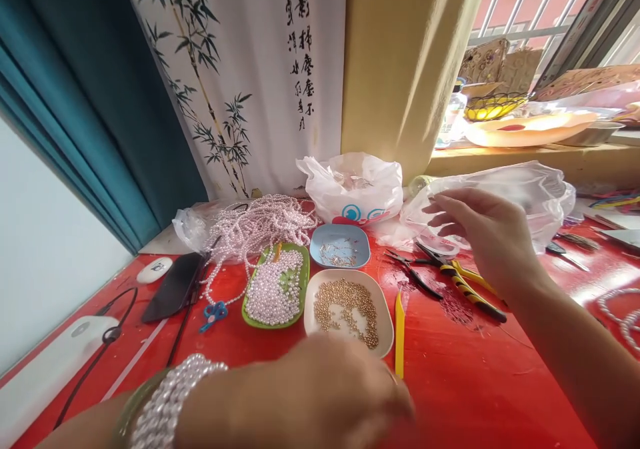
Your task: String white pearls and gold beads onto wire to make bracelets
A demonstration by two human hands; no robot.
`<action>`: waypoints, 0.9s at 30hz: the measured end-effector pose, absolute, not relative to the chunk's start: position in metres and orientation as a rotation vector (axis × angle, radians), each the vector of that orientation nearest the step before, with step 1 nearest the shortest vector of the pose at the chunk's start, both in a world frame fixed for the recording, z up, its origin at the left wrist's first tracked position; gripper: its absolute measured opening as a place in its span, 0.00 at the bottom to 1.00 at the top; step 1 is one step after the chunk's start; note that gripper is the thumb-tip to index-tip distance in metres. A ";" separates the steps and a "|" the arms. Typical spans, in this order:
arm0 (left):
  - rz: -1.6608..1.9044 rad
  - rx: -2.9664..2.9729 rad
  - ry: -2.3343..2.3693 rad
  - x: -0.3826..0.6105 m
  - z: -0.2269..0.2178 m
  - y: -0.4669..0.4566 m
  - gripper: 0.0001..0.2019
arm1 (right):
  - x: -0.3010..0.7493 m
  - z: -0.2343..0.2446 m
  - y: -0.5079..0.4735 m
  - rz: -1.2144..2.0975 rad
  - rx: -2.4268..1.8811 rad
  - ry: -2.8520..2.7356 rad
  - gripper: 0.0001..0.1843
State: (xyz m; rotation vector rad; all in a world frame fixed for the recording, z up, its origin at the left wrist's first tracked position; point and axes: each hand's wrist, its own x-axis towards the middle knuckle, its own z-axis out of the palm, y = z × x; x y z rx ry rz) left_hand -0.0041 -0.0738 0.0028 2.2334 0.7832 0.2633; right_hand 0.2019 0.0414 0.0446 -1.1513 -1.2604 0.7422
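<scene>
My left hand (345, 395), blurred by motion, is low in front of a cream dish (387, 339) of gold beads (340, 295). Its fingers point right and down, and what they hold, if anything, is smeared. A multi-strand pearl bracelet (165, 402) and a green bangle (131, 412) circle that wrist. Higher up on the right, my right hand (480, 229) is raised before a clear plastic bag (540, 195). Thumb and forefinger come together at their tips, the other fingers loosely bent; anything pinched there is too fine to see. A yellow stick-like tool (399, 335) lies beside the cream dish.
A green dish (245, 315) with pale pink beads and a blue dish (340, 262) with small pieces stand behind. Pliers (470, 289) lie right. Bead strands (265, 222), blue scissors (215, 313), a phone (173, 289) and cables are left. A white bag (350, 189) stands behind.
</scene>
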 end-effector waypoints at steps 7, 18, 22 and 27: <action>0.404 2.188 1.315 -0.030 -0.001 -0.020 0.08 | 0.210 0.046 0.047 0.525 -1.268 -1.239 0.06; 0.519 2.120 1.326 -0.046 -0.019 -0.001 0.08 | 0.218 0.043 0.054 0.475 -1.282 -1.232 0.07; 0.598 1.991 1.372 -0.048 -0.018 0.006 0.08 | 0.217 0.042 0.054 0.486 -1.266 -1.241 0.07; 0.649 1.891 1.382 -0.052 -0.019 0.018 0.07 | 0.215 0.046 0.051 0.489 -1.271 -1.268 0.07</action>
